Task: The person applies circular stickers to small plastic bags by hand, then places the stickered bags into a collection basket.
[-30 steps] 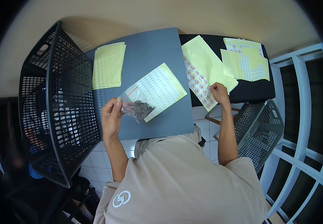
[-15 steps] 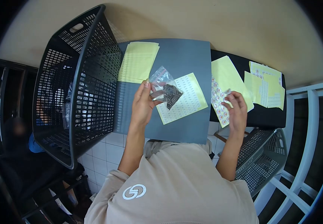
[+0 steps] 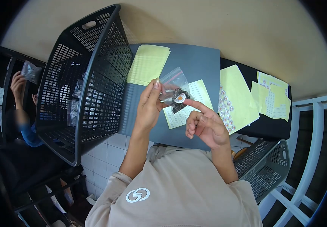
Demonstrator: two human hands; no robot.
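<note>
My left hand [image 3: 148,104] pinches the edge of a clear zip-lock bag [image 3: 177,77] with a dark patterned item inside, held above the grey table [image 3: 195,62]. A round white sticker [image 3: 180,98] with an orange mark lies on the front of the bag. My right hand [image 3: 210,126] reaches in from the right, its index fingertip touching the sticker's edge and its other fingers loosely curled apart. Below the bag lies a sheet of small printed labels [image 3: 199,92], partly covered by the bag and my hand.
A large dark perforated basket [image 3: 99,75] with bagged items stands at the left. Yellow sheets [image 3: 148,64] lie behind. On the right are a round-sticker sheet [image 3: 237,90] and more label sheets [image 3: 273,98]. A grey crate [image 3: 265,170] sits lower right. Another person's hand [image 3: 17,85] lifts a bag.
My right hand has moved left from the round-sticker sheet to the bag, and a round sticker now shows on it. At far left, another person's raised hand with a bag has appeared.
</note>
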